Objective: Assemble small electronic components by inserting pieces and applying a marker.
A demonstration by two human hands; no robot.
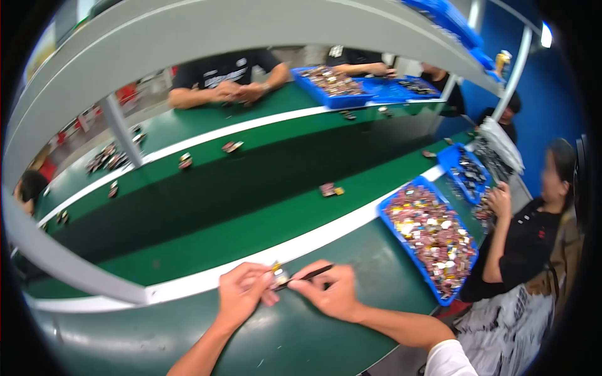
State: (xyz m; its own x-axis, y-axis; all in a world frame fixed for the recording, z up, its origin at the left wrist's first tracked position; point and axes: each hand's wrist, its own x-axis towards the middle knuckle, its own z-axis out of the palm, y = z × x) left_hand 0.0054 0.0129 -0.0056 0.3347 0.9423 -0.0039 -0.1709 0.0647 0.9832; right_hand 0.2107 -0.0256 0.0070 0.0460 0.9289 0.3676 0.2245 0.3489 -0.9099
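My left hand point(243, 293) pinches a small metallic and gold part point(278, 276) just above the green bench point(313, 338). My right hand point(331, 294) grips a thin black pen-like tool point(311, 274), whose tip meets the small part. The two hands sit close together next to the white strip point(207, 280) at the edge of the green conveyor belt point(251, 225).
A blue tray point(385, 212) heaped with several small parts lies to my right. Small parts point(330, 189) ride on the belt. A person in black point(533, 244) sits at my right; others point(226, 78) work across the belt near more blue trays point(342, 100). A grey frame bar point(56, 257) crosses on the left.
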